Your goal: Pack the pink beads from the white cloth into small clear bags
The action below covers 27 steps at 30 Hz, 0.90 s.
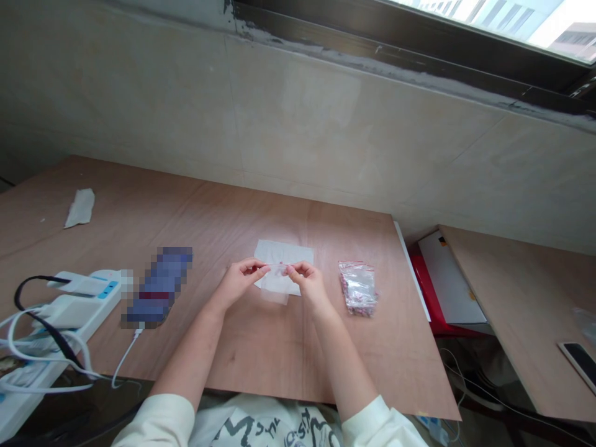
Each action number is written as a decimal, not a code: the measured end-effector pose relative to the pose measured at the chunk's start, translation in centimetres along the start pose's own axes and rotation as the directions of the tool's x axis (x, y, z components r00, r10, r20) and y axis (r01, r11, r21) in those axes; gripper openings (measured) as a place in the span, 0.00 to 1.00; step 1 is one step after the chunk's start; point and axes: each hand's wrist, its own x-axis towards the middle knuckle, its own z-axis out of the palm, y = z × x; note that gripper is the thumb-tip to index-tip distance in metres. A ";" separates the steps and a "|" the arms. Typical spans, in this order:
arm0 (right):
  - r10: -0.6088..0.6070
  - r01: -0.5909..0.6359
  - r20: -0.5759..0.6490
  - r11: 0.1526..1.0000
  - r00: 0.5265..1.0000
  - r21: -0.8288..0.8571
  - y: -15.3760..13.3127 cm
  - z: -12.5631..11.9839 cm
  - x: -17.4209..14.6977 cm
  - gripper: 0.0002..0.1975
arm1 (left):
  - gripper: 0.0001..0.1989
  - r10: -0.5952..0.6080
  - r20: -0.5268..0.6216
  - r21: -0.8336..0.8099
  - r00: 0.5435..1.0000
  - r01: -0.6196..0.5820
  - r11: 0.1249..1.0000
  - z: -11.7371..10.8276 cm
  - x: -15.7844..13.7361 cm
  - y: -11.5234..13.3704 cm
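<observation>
Between my two hands I hold a small clear plastic bag (274, 293) by its upper edge, over a white sheet of paper (284, 251) on the table. My left hand (241, 280) pinches the bag's left top corner, and my right hand (308, 282) pinches the right one. A thin reddish line shows along the top edge near the fingertips. To the right of my right hand lies a stack of small clear bags (358, 287) with red edges and small pinkish contents that I cannot make out.
A phone (158, 288), blurred out, lies left on the wooden table (261, 347) with a charging cable (123, 360). Beyond it is a white power strip (100, 298) with plugs and tangled cords. A paper scrap (80, 208) lies far left. At right, a gap separates a second table (526, 298).
</observation>
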 end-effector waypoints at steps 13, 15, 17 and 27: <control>0.100 -0.116 0.129 0.986 0.987 0.118 0.3 0.7 -0.6 0.11 | 0.12 0.006 -0.057 -0.043 0.998 -0.008 0.999 0.4 0.6 -0.7; 0.148 -0.166 0.180 0.982 0.972 0.091 0.6 1.1 -0.8 0.11 | 0.13 -0.020 -0.111 -0.056 0.994 0.014 0.998 0.6 0.9 -0.7; 0.173 -0.186 0.157 0.980 0.972 0.074 0.8 1.4 -0.8 0.11 | 0.15 -0.041 -0.173 -0.084 0.984 0.027 0.996 0.6 1.1 -0.7; 0.169 -0.169 0.010 0.982 0.986 0.078 2.4 2.0 0.8 0.12 | 0.16 -0.115 0.006 -0.062 0.993 0.115 0.991 0.2 1.1 -2.8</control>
